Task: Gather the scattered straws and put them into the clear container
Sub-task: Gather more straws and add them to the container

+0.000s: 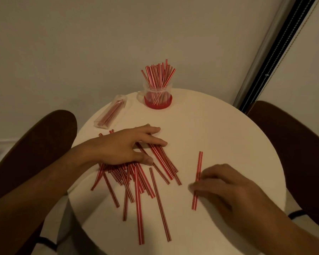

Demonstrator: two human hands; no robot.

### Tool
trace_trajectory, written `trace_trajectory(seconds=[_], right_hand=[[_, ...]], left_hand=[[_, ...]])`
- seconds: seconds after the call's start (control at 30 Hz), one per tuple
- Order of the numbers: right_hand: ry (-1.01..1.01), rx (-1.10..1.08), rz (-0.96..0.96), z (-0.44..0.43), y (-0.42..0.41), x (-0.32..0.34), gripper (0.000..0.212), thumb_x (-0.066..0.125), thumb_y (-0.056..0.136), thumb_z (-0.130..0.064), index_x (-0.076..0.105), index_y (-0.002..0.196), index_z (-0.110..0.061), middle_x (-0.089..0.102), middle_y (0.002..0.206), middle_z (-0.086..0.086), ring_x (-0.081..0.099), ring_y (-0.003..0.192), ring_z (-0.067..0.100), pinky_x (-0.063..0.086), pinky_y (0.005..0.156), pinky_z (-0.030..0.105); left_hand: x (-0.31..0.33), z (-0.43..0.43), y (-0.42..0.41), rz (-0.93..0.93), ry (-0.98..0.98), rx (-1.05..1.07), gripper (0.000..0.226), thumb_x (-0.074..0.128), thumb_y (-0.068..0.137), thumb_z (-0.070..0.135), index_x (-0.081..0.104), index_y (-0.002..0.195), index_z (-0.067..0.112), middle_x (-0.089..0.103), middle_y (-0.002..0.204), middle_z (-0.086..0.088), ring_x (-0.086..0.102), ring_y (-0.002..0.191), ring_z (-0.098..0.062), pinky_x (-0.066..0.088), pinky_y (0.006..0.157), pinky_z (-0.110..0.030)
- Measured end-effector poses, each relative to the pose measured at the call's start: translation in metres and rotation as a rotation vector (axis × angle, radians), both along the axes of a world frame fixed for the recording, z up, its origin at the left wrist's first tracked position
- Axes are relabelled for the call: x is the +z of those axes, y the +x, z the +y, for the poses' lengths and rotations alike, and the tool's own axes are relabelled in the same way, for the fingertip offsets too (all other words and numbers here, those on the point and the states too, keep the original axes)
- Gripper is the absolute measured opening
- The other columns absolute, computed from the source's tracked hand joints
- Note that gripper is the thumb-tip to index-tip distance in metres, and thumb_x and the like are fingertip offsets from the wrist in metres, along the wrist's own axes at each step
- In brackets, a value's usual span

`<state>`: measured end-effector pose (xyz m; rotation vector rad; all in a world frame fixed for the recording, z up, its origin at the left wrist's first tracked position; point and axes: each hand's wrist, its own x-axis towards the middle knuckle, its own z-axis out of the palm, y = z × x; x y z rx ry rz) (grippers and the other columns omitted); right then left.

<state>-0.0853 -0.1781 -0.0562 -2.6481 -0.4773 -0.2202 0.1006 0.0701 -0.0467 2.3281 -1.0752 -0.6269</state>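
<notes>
Several red-and-white striped straws (136, 183) lie scattered in a loose pile on the round white table (219, 129). My left hand (125, 146) rests flat on the pile's upper part, fingers spread and pointing right. A pair of straws (198, 173) lies apart to the right; my right hand (221, 184) has its fingertips curled onto their middle, pressing them to the table. The clear container (157, 95) with a red base stands at the table's far edge, holding several upright straws.
A clear plastic packet (110, 112) with some straws inside lies at the table's far left. Dark brown chairs stand at the left (31, 148) and right (291, 144) of the table. A wall is close behind.
</notes>
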Motion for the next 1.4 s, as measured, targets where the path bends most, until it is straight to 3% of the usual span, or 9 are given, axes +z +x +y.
trace_trajectory(seconds=[0.2, 0.4, 0.5, 0.63, 0.7, 0.83, 1.17, 1.27, 1.4], right_hand=[[0.016, -0.047, -0.098, 0.001, 0.043, -0.009, 0.025, 0.066, 0.088, -0.002, 0.074, 0.11, -0.012, 0.071, 0.112, 0.003, 0.065, 0.102, 0.017, 0.051, 0.091, 0.025], [0.286, -0.01, 0.064, 0.012, 0.063, 0.0, 0.045, 0.045, 0.098, -0.006, 0.053, 0.135, -0.03, 0.069, 0.112, -0.016, 0.066, 0.081, -0.002, 0.048, 0.065, 0.013], [0.385, -0.057, 0.134, 0.015, 0.054, 0.003, 0.043, 0.044, 0.102, -0.025, 0.037, 0.141, -0.04, 0.063, 0.131, -0.012, 0.068, 0.097, 0.01, 0.055, 0.079, 0.025], [0.315, -0.223, 0.192, 0.019, 0.024, -0.011, 0.058, 0.045, 0.098, -0.048, 0.013, 0.146, -0.045, 0.025, 0.154, -0.018, 0.01, 0.144, -0.008, 0.014, 0.119, 0.027], [0.362, -0.207, 0.23, 0.03, 0.01, -0.015, 0.064, 0.043, 0.1, -0.039, -0.001, 0.144, -0.051, 0.008, 0.155, -0.025, -0.019, 0.134, -0.021, -0.01, 0.111, 0.017], [0.335, -0.175, 0.244, 0.051, 0.009, -0.016, 0.08, 0.041, 0.098, -0.021, -0.019, 0.146, -0.042, -0.013, 0.16, -0.017, -0.025, 0.14, -0.006, -0.015, 0.111, 0.019], [0.443, -0.158, 0.217, 0.061, 0.052, -0.009, 0.083, 0.047, 0.088, -0.001, 0.0, 0.153, -0.023, 0.012, 0.161, 0.005, 0.005, 0.15, 0.024, 0.014, 0.121, 0.047], [0.379, -0.139, 0.175, 0.051, 0.055, -0.007, 0.067, 0.054, 0.087, -0.009, 0.025, 0.147, -0.02, 0.043, 0.136, 0.002, 0.042, 0.126, 0.017, 0.041, 0.106, 0.039], [-0.009, -0.247, -0.048, 0.036, 0.051, -0.008, 0.037, 0.058, 0.092, -0.037, 0.053, 0.126, -0.024, 0.052, 0.115, -0.004, 0.044, 0.104, 0.015, 0.037, 0.089, 0.035]], left_hand=[[-0.002, -0.018, -0.001, -0.034, -0.045, -0.045, 0.06, 0.071, 0.083, 0.041, 0.044, 0.135, 0.054, 0.023, 0.157, 0.022, 0.007, 0.144, 0.008, 0.017, 0.116, -0.029], [-0.005, -0.045, -0.007, -0.106, -0.084, -0.047, 0.072, 0.072, 0.081, 0.042, 0.036, 0.143, 0.046, 0.026, 0.158, 0.013, 0.006, 0.147, -0.001, 0.017, 0.12, -0.039], [-0.004, -0.048, -0.007, -0.1, -0.103, -0.012, 0.073, 0.072, 0.081, 0.045, 0.035, 0.144, 0.047, 0.024, 0.159, 0.011, 0.005, 0.147, -0.004, 0.015, 0.117, -0.035], [0.002, -0.035, 0.001, -0.05, -0.131, 0.129, 0.062, 0.062, 0.09, 0.041, 0.034, 0.145, 0.044, 0.029, 0.154, 0.016, 0.031, 0.133, 0.003, 0.03, 0.103, -0.016], [0.001, -0.028, 0.003, 0.001, -0.09, 0.194, 0.058, 0.057, 0.096, 0.03, 0.031, 0.147, 0.042, 0.028, 0.153, 0.017, 0.04, 0.127, -0.004, 0.034, 0.097, -0.02], [0.0, -0.032, -0.002, 0.073, -0.065, 0.239, 0.062, 0.05, 0.099, 0.009, 0.028, 0.149, 0.039, 0.024, 0.156, 0.017, 0.034, 0.136, -0.011, 0.031, 0.1, -0.023], [0.006, -0.049, -0.03, -0.177, -0.065, 0.173, 0.049, 0.061, 0.092, 0.006, 0.052, 0.138, 0.021, 0.052, 0.135, 0.006, 0.05, 0.123, -0.012, 0.042, 0.104, -0.028], [0.008, -0.051, -0.037, -0.274, -0.048, 0.134, 0.038, 0.063, 0.092, 0.011, 0.062, 0.129, 0.019, 0.058, 0.129, 0.004, 0.055, 0.116, -0.014, 0.045, 0.101, -0.033], [0.007, -0.052, -0.044, -0.364, -0.059, 0.194, 0.03, 0.065, 0.091, 0.019, 0.068, 0.12, 0.022, 0.064, 0.118, 0.004, 0.057, 0.106, -0.013, 0.046, 0.095, -0.034]])
